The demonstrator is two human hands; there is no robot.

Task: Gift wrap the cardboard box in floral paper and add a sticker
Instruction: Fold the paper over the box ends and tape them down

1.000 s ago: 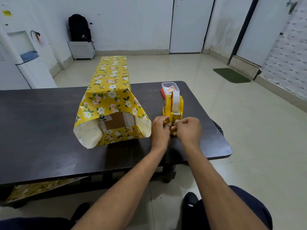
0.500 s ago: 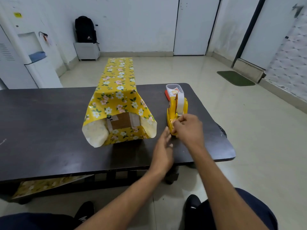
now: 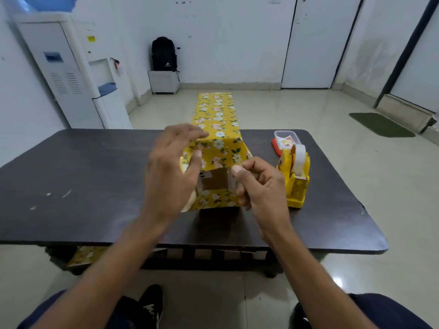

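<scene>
Left hand (image 3: 171,172), fingers loosely spread, masks the floral paper's (image 3: 218,143) near-left flap. Right hand's (image 3: 259,186) fingers curl, contents indiscernible. Cardboard box (image 3: 215,181) end partly exposed.

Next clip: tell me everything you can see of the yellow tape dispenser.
The tape dispenser is yellow, plastic by its look, with a roll of white tape set upright in it. It stands on the dark table, right of the half-wrapped box and just in front of a clear container. The right hand is close beside it but does not grip it.
</scene>
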